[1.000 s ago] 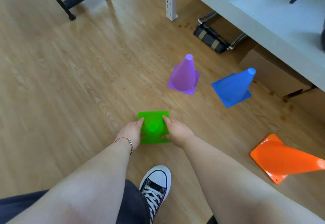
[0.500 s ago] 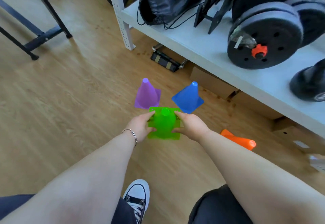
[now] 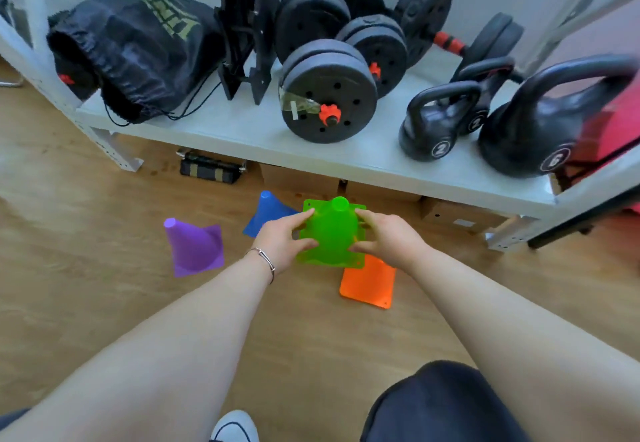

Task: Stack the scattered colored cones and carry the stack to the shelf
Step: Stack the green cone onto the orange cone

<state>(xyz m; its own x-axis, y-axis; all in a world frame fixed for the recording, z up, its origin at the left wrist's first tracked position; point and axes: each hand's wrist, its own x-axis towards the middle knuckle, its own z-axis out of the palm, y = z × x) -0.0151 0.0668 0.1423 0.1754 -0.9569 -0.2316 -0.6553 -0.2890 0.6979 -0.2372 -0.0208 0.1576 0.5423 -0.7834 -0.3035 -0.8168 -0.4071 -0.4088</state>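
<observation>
Head view: the left hand (image 3: 282, 239) and right hand (image 3: 388, 239) both grasp a green cone (image 3: 330, 233), lifted above an orange cone (image 3: 369, 282). Lowered off-centre, it could jam or topple. Purple cone (image 3: 194, 247) left, blue cone (image 3: 268, 213) far; wooden floor (image 3: 86, 303), weights-laden shelf (image 3: 346, 161) beyond.

A white "2" in a ring stood on the small black kettlebell (image 3: 438, 122) at the right of the frame's middle, and a ringed "6" on the large kettlebell (image 3: 550, 119) near the right edge. The kettlebell behind the small one (image 3: 485, 95) bore a white mark too blurred to read. Gold lettering ran across the black drawstring bag (image 3: 138, 50) in the upper left, but could not be made out.
</observation>
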